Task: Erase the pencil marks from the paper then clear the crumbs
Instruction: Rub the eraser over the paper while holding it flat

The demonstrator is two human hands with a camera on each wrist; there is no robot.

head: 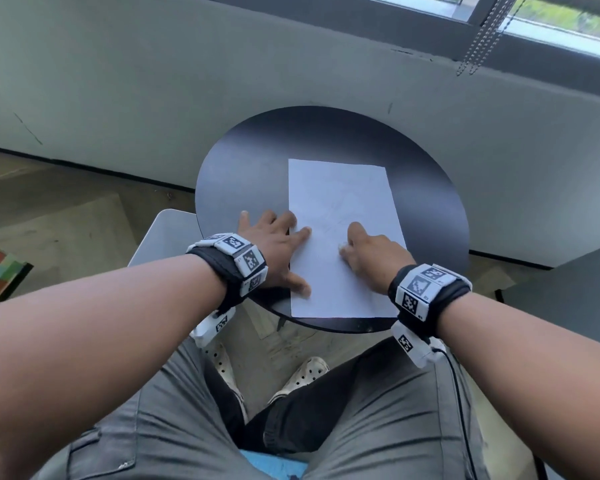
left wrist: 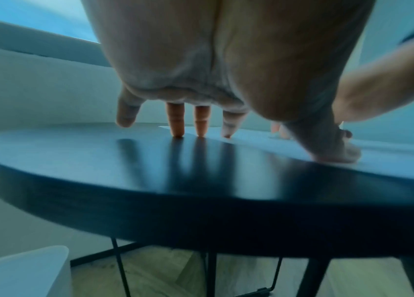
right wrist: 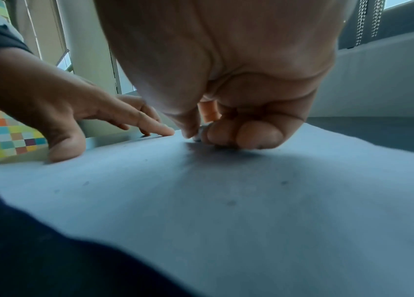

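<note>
Right hand: the right hand (head: 371, 252) rests on the paper with its fingers curled under; between thumb and fingers it pinches a small pale eraser (right wrist: 199, 133), of which only a sliver shows, pressed to the sheet.
Left hand: the left hand (head: 274, 244) lies spread and flat, fingers straight and wide; its thumb and forefinger press on the left edge of the sheet, while the other fingertips (left wrist: 178, 128) stand on the bare counter just beside that edge.
Paper: the white paper (head: 340, 188) lies flat under both hands and runs away from them toward the wall; faint pencil marks (head: 329, 220) show between and just beyond the two hands, too light to read.
Crumbs: a few small dark crumbs (right wrist: 231, 203) lie on the sheet near the right wrist, on the person's side of the curled fingers.
Counter: the round dark counter (head: 243, 161) carries the sheet, with bare surface left of the left hand and beyond the paper.
Surroundings: a white chair (head: 163, 233) stands just left of the left wrist; a beaded blind chain (head: 478, 39) hangs by the window, well beyond the right hand.
</note>
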